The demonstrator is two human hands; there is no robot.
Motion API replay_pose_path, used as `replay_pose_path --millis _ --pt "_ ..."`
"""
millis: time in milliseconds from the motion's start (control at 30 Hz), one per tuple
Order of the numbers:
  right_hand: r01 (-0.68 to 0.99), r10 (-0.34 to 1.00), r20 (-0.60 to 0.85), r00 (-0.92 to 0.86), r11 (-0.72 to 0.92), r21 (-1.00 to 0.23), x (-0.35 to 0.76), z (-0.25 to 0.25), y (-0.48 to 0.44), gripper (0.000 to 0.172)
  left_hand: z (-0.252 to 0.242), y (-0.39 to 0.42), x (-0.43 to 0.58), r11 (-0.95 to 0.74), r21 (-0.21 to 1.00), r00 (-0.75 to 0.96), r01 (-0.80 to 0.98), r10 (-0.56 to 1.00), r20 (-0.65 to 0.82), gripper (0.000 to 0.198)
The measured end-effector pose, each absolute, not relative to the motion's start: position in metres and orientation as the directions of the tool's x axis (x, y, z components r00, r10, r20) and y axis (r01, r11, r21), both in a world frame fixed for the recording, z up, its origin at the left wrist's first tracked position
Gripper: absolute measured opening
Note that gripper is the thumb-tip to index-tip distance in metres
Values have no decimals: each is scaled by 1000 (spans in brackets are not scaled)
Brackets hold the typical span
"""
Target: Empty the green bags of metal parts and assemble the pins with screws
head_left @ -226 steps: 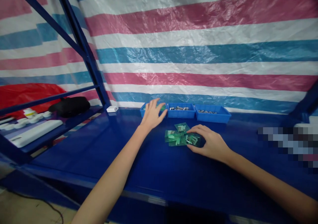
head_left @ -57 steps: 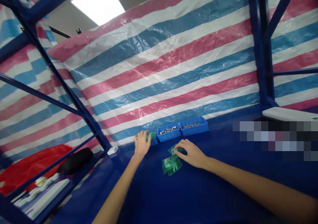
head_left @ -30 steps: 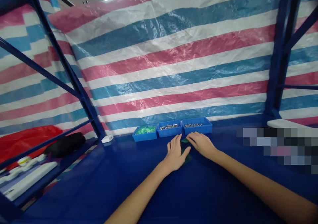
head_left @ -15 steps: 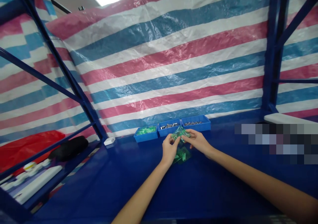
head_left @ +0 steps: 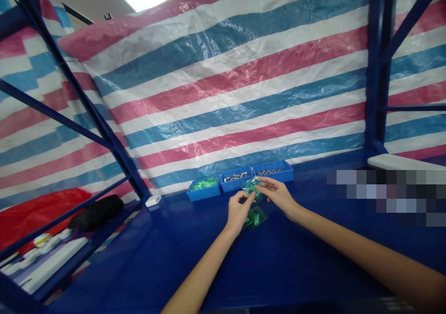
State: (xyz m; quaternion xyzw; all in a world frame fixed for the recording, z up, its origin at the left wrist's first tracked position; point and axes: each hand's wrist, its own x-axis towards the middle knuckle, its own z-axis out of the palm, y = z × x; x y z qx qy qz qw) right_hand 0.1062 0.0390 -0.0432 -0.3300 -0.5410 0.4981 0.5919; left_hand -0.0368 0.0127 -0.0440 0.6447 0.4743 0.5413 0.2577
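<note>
The left hand [head_left: 238, 210] and right hand [head_left: 278, 194] are now pinching one green bag [head_left: 251, 187], lifted off the pile [head_left: 257, 218] on the worktop [head_left: 167, 258].

I have both bare arms stretched forward, the forearms converging from the bottom edge of view toward the middle. My left hand [head_left: 239, 210] is lifted at the wrist, thumb and forefinger pinched together. My right hand [head_left: 278, 194] sits just beyond it, fingers curled, its fingertips pinched close against the left's.
</note>
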Motion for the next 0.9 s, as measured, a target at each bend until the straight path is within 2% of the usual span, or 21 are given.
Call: replay_pose_path --millis 100,200,333,467,567,733,833,900 --pt "-192 922 369 -116 343 -919 107 -44 39 38 -47 15 -38 -424 829 -4 365 890 457 30" --pt "-217 937 326 -125 295 -931 107 -43 40 35 -48 16 -38 -400 838 -63 371 890 452 29" --pt "-228 953 275 -125 242 -943 105 -43 38 36 -43 15 -38 -389 878 -165 278 881 443 30" --pt "-170 924 294 -244 257 -951 102 -45 34 39 -37 12 -40 -435 873 -171 220 864 473 29" --pt "-123 889 370 -270 350 -929 100 -48 32 27 -32 9 -41 -484 818 -142 311 827 544 24" --pt "-45 826 559 -75 557 -829 105 -49 35 7 -26 4 -37 -582 685 -38 438 750 661 13" --pt "-3 786 619 -11 619 -786 111 -48 36 2 -26 2 -37 -634 598 25 490 696 718 8" --pt "7 777 630 -6 630 -777 113 -47 35 2 -27 1 -38 -644 498 81 580 654 752 8"
